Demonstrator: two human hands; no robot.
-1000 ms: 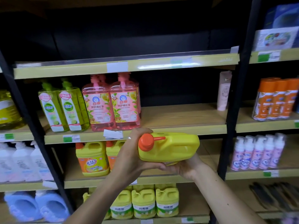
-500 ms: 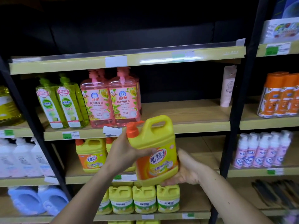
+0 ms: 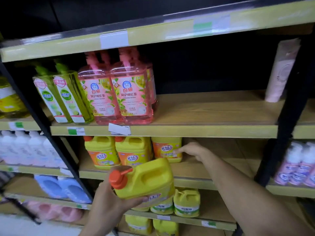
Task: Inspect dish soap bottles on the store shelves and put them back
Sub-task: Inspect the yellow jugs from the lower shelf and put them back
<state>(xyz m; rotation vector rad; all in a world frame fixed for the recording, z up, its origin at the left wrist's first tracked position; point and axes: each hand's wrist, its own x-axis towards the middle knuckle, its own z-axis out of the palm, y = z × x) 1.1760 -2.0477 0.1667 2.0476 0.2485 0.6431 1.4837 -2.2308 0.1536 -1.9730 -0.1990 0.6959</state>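
Note:
My left hand grips a yellow dish soap jug with an orange cap, tilted, in front of the shelf edge. My right hand reaches into the middle shelf, its fingers touching the right side of a yellow and orange jug that stands at the back. Two more yellow jugs stand to the left of it on the same wooden shelf.
Pink bottles and green bottles stand on the shelf above. Smaller yellow jugs fill the lower shelf. Black uprights frame the bay. White bottles sit at the left, pink ones at the right.
My right hand has let go of the held jug and reached into the shelf to another jug. My left hand alone has lowered and tilted the held jug. The camera moved closer.

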